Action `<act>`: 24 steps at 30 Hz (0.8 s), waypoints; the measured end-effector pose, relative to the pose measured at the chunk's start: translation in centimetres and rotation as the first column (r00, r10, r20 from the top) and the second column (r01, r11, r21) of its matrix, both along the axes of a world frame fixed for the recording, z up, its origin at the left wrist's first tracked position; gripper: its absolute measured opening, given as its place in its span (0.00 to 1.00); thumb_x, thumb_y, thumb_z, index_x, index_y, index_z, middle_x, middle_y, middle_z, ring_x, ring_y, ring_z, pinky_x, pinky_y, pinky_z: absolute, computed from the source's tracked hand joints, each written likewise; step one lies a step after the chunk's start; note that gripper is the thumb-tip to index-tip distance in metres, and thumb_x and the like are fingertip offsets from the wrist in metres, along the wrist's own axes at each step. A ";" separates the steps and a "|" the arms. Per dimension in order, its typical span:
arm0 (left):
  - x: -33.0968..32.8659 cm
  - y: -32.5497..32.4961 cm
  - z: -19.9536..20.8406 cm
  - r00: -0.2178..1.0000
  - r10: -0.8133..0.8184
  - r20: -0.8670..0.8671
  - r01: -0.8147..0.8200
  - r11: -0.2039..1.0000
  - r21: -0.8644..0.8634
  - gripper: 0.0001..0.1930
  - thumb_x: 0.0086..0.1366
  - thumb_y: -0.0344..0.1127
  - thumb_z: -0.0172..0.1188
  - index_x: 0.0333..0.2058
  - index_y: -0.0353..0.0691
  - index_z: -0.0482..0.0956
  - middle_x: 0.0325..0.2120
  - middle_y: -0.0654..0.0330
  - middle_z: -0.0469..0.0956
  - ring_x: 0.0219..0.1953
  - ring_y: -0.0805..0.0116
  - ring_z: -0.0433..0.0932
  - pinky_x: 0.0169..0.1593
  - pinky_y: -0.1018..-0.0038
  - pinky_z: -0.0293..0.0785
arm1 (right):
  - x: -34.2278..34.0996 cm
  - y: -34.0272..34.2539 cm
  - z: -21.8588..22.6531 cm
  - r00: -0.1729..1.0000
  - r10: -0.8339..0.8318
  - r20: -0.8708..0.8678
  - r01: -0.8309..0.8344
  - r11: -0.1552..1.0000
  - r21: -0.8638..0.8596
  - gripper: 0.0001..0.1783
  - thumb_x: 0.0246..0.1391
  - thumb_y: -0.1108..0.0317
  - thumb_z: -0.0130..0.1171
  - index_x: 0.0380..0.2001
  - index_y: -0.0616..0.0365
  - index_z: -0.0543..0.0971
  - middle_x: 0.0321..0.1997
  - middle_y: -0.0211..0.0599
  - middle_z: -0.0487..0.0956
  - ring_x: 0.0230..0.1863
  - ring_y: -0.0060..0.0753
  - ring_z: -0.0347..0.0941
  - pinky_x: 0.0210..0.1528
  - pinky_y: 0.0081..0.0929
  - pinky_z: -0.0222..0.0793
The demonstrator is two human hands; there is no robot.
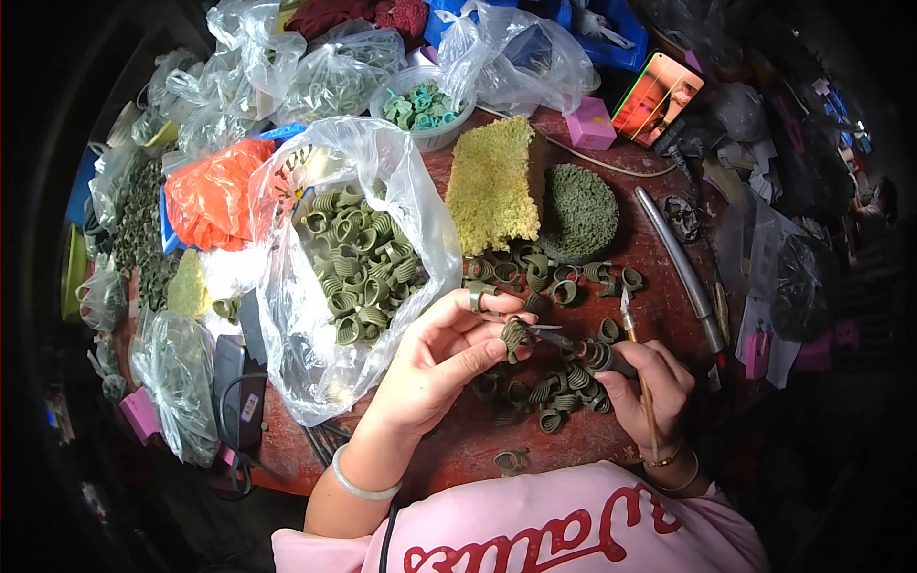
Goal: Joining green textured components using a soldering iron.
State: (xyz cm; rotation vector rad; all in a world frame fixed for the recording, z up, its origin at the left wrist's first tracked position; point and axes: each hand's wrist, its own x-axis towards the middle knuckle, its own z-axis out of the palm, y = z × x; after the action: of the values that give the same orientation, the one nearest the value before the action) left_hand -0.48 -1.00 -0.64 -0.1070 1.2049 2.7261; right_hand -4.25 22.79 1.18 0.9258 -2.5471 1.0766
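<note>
- The left hand (449, 358) pinched one olive-green ribbed ring (517, 336) between thumb and fingertips, near the middle of the red table (458, 444).
- The right hand (652, 387) was closed around a dark tool (573, 342), its tip touching that ring.
- Loose rings (554, 401) lay just below and between both hands.
- Left of them, an open clear bag (358, 258) held many more.
</note>
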 end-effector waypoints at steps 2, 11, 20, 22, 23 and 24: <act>-0.1 0.0 0.0 1.000 0.000 -0.003 0.000 1.000 -0.002 0.18 0.62 0.24 0.56 0.51 0.34 0.68 0.46 0.49 0.75 0.44 0.64 0.77 0.48 0.73 0.72 | 0.0 0.1 0.0 1.000 0.000 -0.014 0.000 1.000 -0.005 0.15 0.46 0.67 0.69 0.34 0.64 0.76 0.23 0.36 0.75 0.21 0.33 0.74 0.22 0.27 0.68; 0.0 0.0 -0.3 1.000 0.008 0.005 -0.008 1.000 0.001 0.17 0.62 0.24 0.56 0.51 0.34 0.68 0.46 0.48 0.75 0.47 0.61 0.76 0.50 0.69 0.73 | 0.0 0.1 -0.2 1.000 0.014 0.014 -0.014 1.000 0.002 0.16 0.45 0.67 0.70 0.34 0.63 0.76 0.23 0.37 0.75 0.21 0.35 0.74 0.22 0.27 0.68; -0.1 -0.1 -0.2 1.000 0.001 -0.004 -0.002 0.999 -0.032 0.17 0.62 0.25 0.57 0.50 0.34 0.69 0.46 0.48 0.75 0.50 0.57 0.75 0.50 0.69 0.72 | 0.0 0.0 0.1 0.999 0.033 -0.013 -0.032 0.999 0.024 0.16 0.45 0.66 0.70 0.34 0.64 0.77 0.22 0.36 0.74 0.20 0.34 0.73 0.21 0.27 0.67; -0.2 0.0 -0.2 1.000 0.007 -0.006 -0.007 1.000 -0.024 0.17 0.62 0.25 0.57 0.50 0.34 0.69 0.46 0.48 0.75 0.48 0.58 0.76 0.50 0.70 0.72 | -0.1 -0.1 0.3 0.998 0.061 -0.028 -0.061 0.998 -0.016 0.16 0.45 0.66 0.69 0.34 0.64 0.77 0.22 0.36 0.74 0.20 0.32 0.73 0.21 0.26 0.67; -0.2 0.0 -0.2 1.000 0.011 -0.008 -0.011 1.000 -0.015 0.18 0.62 0.25 0.57 0.51 0.34 0.69 0.46 0.49 0.75 0.47 0.59 0.76 0.49 0.70 0.72 | -0.1 0.0 0.3 0.998 0.062 -0.027 -0.062 0.998 -0.017 0.16 0.45 0.66 0.69 0.34 0.64 0.77 0.22 0.36 0.74 0.20 0.32 0.73 0.21 0.26 0.67; -0.2 0.0 -0.1 1.000 0.010 -0.007 -0.010 1.000 -0.015 0.18 0.62 0.25 0.57 0.51 0.34 0.69 0.46 0.49 0.75 0.47 0.59 0.76 0.49 0.70 0.72 | 0.0 0.2 0.3 1.000 0.019 -0.012 -0.019 1.000 -0.015 0.16 0.46 0.66 0.69 0.34 0.64 0.77 0.22 0.35 0.74 0.20 0.32 0.72 0.21 0.26 0.66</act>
State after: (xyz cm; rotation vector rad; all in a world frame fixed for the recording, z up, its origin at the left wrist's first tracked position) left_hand -0.65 -1.00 -0.74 -0.1055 1.2302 2.7284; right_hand -4.28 22.95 1.49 0.9511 -2.5223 1.0913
